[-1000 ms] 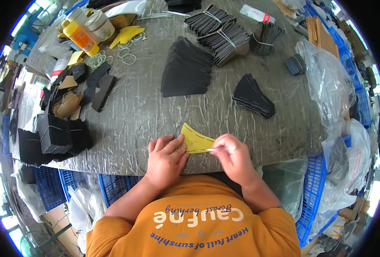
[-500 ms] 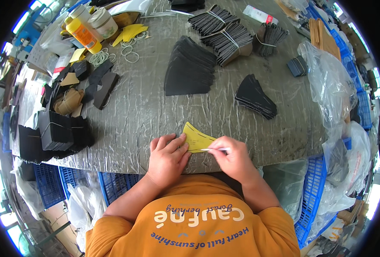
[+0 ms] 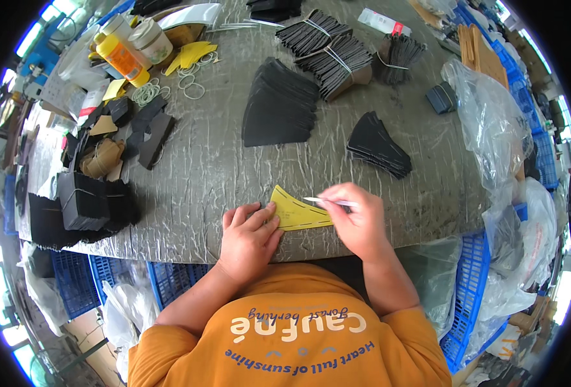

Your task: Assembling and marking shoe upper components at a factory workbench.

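Observation:
Near the front edge of the table lies a yellow curved template (image 3: 293,214) with slits along its edges. My left hand (image 3: 249,237) rests on its left end, fingers spread and pressing flat. In my right hand (image 3: 361,222) a slim white pen (image 3: 314,200) is pinched, its tip pointing left at the template's upper curved edge. I cannot tell whether the tip touches, or whether a piece lies beneath the template. Beyond it are a fanned stack of black cut pieces (image 3: 279,106) and a smaller black stack (image 3: 379,145) with pale marks along its edges.
Bundled black pieces (image 3: 334,61) sit at the back. On the left are a yellow bottle (image 3: 121,58), rubber bands (image 3: 149,92), scraps and a tied black stack (image 3: 84,203). Clear plastic bags (image 3: 492,122) hang over the right edge, near a blue crate (image 3: 469,290).
My right hand has moved the pen from the template's lower edge up to its upper curved edge. My left hand stays on the template.

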### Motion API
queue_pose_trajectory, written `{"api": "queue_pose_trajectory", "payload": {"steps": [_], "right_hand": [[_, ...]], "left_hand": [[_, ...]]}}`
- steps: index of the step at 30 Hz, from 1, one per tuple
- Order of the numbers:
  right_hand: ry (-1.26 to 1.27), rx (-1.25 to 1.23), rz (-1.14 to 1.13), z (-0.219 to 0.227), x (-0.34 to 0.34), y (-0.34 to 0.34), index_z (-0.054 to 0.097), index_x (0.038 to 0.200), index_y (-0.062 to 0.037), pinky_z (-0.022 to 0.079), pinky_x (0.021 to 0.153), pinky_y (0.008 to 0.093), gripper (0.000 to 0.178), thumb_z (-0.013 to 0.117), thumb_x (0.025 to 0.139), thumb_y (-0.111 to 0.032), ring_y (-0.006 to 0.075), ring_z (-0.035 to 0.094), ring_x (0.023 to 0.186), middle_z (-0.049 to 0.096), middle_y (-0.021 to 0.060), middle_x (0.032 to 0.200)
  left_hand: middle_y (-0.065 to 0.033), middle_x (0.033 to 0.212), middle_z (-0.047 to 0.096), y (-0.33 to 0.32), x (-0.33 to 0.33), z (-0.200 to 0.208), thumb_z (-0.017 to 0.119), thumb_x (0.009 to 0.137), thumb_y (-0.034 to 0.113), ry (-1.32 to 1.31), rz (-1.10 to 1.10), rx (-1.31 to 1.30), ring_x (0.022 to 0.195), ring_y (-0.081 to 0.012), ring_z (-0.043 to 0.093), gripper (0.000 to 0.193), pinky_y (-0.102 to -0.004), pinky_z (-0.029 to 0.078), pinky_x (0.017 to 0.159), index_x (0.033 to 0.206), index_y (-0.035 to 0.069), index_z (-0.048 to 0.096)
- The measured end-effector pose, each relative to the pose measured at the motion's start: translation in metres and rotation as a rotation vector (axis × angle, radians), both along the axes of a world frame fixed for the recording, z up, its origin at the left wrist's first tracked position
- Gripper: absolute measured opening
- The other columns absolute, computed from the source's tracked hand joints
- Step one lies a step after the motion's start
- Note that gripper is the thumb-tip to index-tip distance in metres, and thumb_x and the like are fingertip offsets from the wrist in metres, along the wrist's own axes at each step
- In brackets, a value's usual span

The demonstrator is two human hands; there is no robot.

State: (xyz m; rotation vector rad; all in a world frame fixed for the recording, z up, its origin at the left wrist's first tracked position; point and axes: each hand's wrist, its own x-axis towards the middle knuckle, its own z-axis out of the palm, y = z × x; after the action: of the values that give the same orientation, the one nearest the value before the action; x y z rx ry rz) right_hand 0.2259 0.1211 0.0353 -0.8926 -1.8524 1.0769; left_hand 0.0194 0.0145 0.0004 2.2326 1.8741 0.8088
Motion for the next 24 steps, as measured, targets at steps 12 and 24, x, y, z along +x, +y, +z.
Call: {"api": "queue_pose_trajectory", "payload": {"steps": [12,24], "right_hand": [[-0.09,0.057,0.108,-0.021,-0.028,0.012,0.062,0.09,-0.0006,0.052,0.064,0.0376,0.005,0.067,0.089,-0.001,0.0337,0.068,0.074,0.068,0.0162,0.083],[-0.189,-0.072,-0.022,0.004,0.033,0.003,0.06,0.094,-0.0005,0.051,0.067,0.0345,0.004,0.061,0.091,0.001,0.0271,0.068,0.075,0.067,0.0171,0.086]], "left_hand": [[-0.0057,0.124,0.069,0.001,0.0,-0.001,0.078,0.076,0.017,-0.018,0.001,-0.011,0.111,-0.0315,0.06,0.026,-0.047,0.043,0.096,0.101,0.008,0.075],[-0.0058,0.124,0.068,-0.001,-0.003,-0.004,0.08,0.074,0.017,0.003,-0.011,0.015,0.111,-0.0309,0.06,0.03,-0.0473,0.043,0.096,0.103,0.009,0.073]]}}
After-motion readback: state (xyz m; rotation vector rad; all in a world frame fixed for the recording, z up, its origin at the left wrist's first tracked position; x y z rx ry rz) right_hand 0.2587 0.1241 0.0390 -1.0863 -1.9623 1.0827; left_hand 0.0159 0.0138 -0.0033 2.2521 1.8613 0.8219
